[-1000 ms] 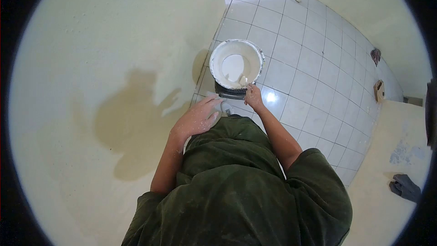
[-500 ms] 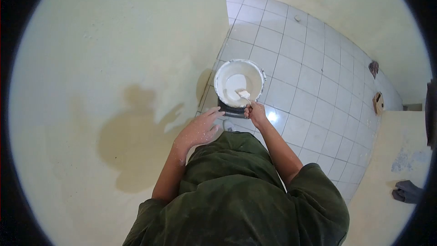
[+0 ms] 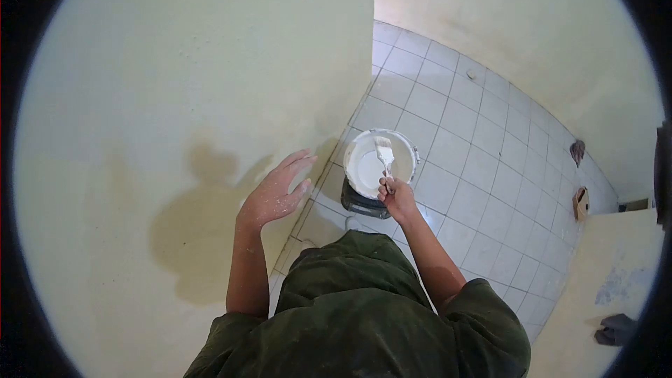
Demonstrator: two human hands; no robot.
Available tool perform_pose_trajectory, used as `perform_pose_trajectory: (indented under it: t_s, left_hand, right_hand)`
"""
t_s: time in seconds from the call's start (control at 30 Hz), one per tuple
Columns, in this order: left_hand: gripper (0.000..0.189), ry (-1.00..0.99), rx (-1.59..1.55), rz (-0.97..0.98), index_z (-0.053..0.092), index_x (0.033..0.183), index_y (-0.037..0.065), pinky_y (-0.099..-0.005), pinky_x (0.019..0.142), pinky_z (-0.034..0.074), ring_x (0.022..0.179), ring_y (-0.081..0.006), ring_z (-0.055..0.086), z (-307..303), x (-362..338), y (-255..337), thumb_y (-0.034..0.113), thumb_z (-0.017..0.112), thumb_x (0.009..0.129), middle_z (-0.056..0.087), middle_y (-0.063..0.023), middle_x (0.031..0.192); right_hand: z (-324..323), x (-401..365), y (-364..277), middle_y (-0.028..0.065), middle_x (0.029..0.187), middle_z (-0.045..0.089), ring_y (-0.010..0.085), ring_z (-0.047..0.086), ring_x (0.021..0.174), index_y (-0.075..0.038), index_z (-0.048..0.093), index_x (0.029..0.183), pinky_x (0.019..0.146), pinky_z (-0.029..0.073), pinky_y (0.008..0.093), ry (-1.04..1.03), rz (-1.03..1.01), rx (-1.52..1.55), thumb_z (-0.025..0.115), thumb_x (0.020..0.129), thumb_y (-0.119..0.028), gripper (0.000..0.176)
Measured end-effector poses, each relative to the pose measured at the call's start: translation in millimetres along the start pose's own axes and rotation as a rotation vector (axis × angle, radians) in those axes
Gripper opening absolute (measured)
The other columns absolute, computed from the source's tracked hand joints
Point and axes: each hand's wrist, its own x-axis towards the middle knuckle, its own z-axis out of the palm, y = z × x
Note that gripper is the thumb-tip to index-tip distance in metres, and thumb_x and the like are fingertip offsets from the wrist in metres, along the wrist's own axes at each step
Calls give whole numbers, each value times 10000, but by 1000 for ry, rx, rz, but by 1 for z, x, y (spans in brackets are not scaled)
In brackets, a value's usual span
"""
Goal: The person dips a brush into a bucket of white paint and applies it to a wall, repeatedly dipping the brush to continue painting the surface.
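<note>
Bucket [image 3: 360, 204]: white inside, dark outer wall. Brush [image 3: 383, 148]: coated white. Wall [image 3: 175, 84]: cream, with a darker tan patch. Floor [image 3: 483, 168]: white tiles, grey grid lines. Shirt [image 3: 357, 322]: dark green, pale flecks. Left hand [image 3: 273, 193]: white speckles

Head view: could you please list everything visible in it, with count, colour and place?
bucket: one, white inside, dark outside, on floor by wall
brush: one, white with paint, above bucket
wall: cream, left and far side
darker patch: one, tan, on left wall
floor tiles: many, white, centre right
small objects: two, dark and brown, by far wall
dark item: one, grey, lower right
shirt: one, green, bottom
left hand: open, paint-speckled, beside wall
right hand: gripping brush handle
</note>
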Motion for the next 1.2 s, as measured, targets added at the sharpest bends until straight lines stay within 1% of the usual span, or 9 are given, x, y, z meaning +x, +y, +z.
perform_pose_trajectory:
  t_s: [0.23,0.37,0.47,0.6,0.63,0.7,0.93,1.03,1.2]
  left_hand:
    - [512,-22,-105,14,516,1475,99,-445,1213,334,1449,-360,427,7,-23,6,108,612,972,457,-169,1559]
    - [506,-71,-93,-13,485,1496,63,-431,1182,382,1436,-361,445,16,-42,-1,116,575,1001,432,-179,1577]
    - [507,-23,-103,3,478,1503,68,-430,1186,381,1436,-362,443,18,-61,-17,118,571,1007,434,-164,1580]
    - [502,91,-148,-1,488,1496,73,-430,1174,394,1421,-363,458,0,-92,-19,97,573,1002,453,-165,1563]
    - [497,116,-163,-9,497,1490,74,-430,1169,400,1414,-362,467,-7,-99,-18,92,573,1000,463,-165,1556]
    - [478,191,-188,-5,520,1470,73,-434,1164,407,1395,-359,489,-23,-114,-14,96,573,995,494,-166,1530]
    - [473,400,-120,-17,563,1434,69,-437,1139,431,1347,-346,541,-78,-180,6,82,588,963,550,-146,1488]
    - [484,464,27,-6,565,1436,76,-434,1143,426,1351,-338,534,-78,-205,26,71,593,952,544,-137,1495]
    - [525,650,294,99,579,1430,90,-441,1157,414,1365,-335,517,-44,-241,29,39,619,909,533,-125,1506]
  right_hand:
    - [39,-10,-8,45,939,629,137,567,715,5,555,1196,613,475,294,-162,-68,-472,526,955,36,245]
    - [56,-9,-2,21,921,619,101,554,717,8,584,1190,619,454,266,-278,-108,-518,578,931,37,261]
    - [91,-25,-7,2,943,613,87,561,782,9,588,1211,702,464,259,-302,-154,-726,629,909,26,305]
    - [122,-27,6,6,1009,632,99,585,946,18,599,1204,881,467,277,-385,-287,-780,691,878,16,339]
    - [138,-37,6,-16,994,621,72,560,865,-10,614,1184,743,449,234,-381,-321,-817,724,900,-39,306]
    - [147,-26,18,14,950,649,87,579,867,17,644,1115,799,466,266,-373,-386,-891,738,878,-28,259]
    - [242,-54,34,-16,812,666,53,576,726,3,696,956,672,444,231,-437,-601,-978,771,906,-55,107]
    - [258,-67,30,-9,833,673,50,581,742,13,693,958,672,441,217,-512,-732,-849,768,907,-32,101]
    - [265,-100,5,-3,823,653,39,539,722,3,632,1116,643,408,211,-706,-1102,-797,714,941,1,193]
